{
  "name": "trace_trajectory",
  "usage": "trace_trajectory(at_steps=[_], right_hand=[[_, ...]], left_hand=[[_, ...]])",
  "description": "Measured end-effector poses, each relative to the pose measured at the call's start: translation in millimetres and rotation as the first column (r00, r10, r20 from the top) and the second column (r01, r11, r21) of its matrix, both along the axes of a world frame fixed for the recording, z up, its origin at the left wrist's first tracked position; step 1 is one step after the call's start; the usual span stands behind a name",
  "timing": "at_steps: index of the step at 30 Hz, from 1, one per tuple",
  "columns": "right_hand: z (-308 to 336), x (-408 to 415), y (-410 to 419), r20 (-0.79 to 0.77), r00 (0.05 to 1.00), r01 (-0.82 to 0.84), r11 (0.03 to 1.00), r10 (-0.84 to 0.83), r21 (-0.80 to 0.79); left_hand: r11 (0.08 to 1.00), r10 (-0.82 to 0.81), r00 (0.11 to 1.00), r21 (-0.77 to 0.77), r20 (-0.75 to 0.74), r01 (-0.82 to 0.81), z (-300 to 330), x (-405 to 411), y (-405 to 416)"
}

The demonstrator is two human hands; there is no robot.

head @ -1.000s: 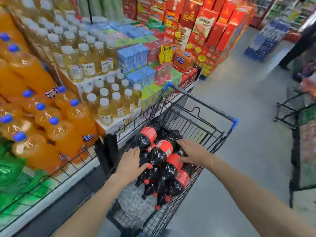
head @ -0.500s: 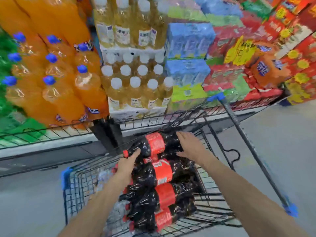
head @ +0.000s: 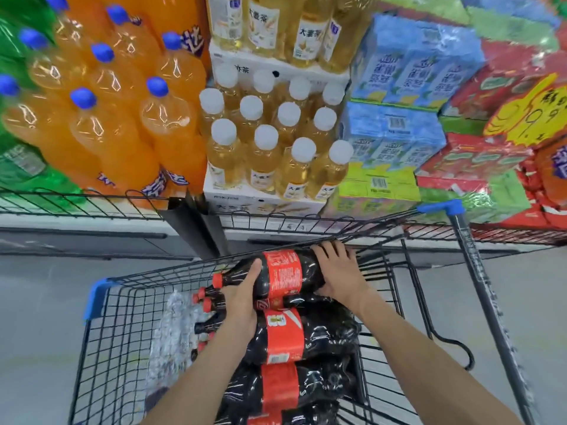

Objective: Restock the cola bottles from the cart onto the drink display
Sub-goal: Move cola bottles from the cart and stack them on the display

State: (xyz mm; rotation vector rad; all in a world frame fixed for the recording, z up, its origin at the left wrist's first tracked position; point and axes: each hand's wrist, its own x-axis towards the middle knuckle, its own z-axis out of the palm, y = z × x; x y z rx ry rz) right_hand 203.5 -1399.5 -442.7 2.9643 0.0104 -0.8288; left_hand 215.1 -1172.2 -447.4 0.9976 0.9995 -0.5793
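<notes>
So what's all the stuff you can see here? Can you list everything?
cola bottles: several, dark with red labels and caps, lying in the cart; the top one is held at both ends
cart: one, black wire with blue corners, in front of the display
orange soda bottles: many, orange with blue caps, on the shelf at left
green bottles: a few, far left
tea bottles: many, pale yellow with white caps, middle
drink cartons: wrapped packs, blue and green, right of the tea
red packs: several, far right
yellow price sign: one
hands: left grips the neck end, right grips the base
</notes>
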Motion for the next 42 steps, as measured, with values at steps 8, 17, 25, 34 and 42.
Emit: trace_trajectory(at_steps=[8, 17, 25, 34, 42], right_hand=[[7, -6, -1, 0.076, 0.995, -0.071, 0.997, 0.071, -0.001], [30, -15, 7, 0.000, 0.994, -0.111, 0.989, 0.112, 0.100], [79, -17, 34, 0.051, 0.996, -0.085, 0.982, 0.077, 0.168], [147, 13, 164, 0.186, 0.981, -0.108, 0.958, 0.059, 0.265], [191, 47, 383, 0.228, 0.973, -0.107, 0.941, 0.032, 0.322]], left_hand=[[0.999, 0.001, 1.000, 0.036, 0.022, -0.002, 7, -1, 7], [0.999, -0.026, 0.988, -0.034, 0.151, 0.031, 28, -14, 24], [0.991, -0.119, 0.937, -0.021, 0.328, 0.133, 77, -11, 66], [0.988, -0.097, 0.837, -0.047, 0.538, 0.145, 151, 12, 204], [0.994, -0.111, 0.730, 0.068, 0.675, 0.088, 196, 47, 419]])
